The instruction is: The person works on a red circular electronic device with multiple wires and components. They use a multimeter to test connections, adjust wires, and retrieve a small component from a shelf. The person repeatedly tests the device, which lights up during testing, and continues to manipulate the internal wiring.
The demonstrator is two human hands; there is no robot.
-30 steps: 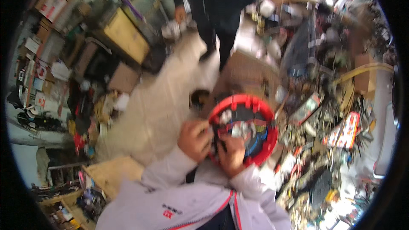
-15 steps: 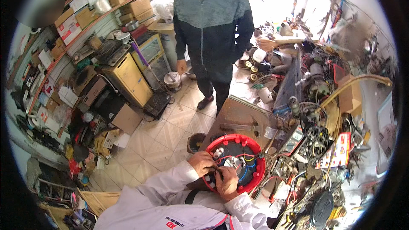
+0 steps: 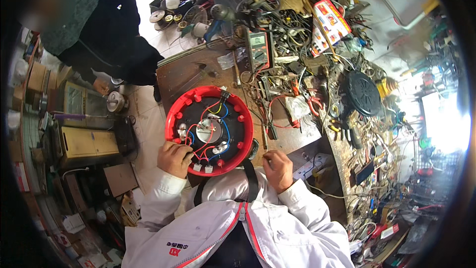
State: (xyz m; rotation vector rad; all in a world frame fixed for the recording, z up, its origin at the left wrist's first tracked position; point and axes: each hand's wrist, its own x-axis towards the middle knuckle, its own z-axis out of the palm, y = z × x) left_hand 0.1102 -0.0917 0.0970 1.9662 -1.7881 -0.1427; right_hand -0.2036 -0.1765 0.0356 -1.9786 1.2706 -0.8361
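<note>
A red round housing (image 3: 239, 141) with a black interior, red, blue and yellow wires (image 3: 227, 131) and a central metal part (image 3: 209, 130) rests at the bench's near edge. My left hand (image 3: 173, 160) is closed on its lower left rim, fingertips beside the wires. My right hand (image 3: 278, 171) is off the housing, to its right, fingers curled just below a long slim tool (image 3: 264, 140); whatever they hold is hidden. A multimeter (image 3: 259, 49) with leads lies beyond the housing.
A person in dark clothes (image 3: 99, 30) stands at upper left. The wooden bench (image 3: 178, 77) carries heaped cables, pliers (image 3: 315, 106), a black round grille (image 3: 362, 94) and a printed box (image 3: 329, 25). A yellow cabinet (image 3: 89, 144) and stacked boxes (image 3: 119, 178) line the left side.
My view has swung down and rightward toward the bench. My right hand has left the housing's interior for its right side. The person opposite now appears bent at upper left.
</note>
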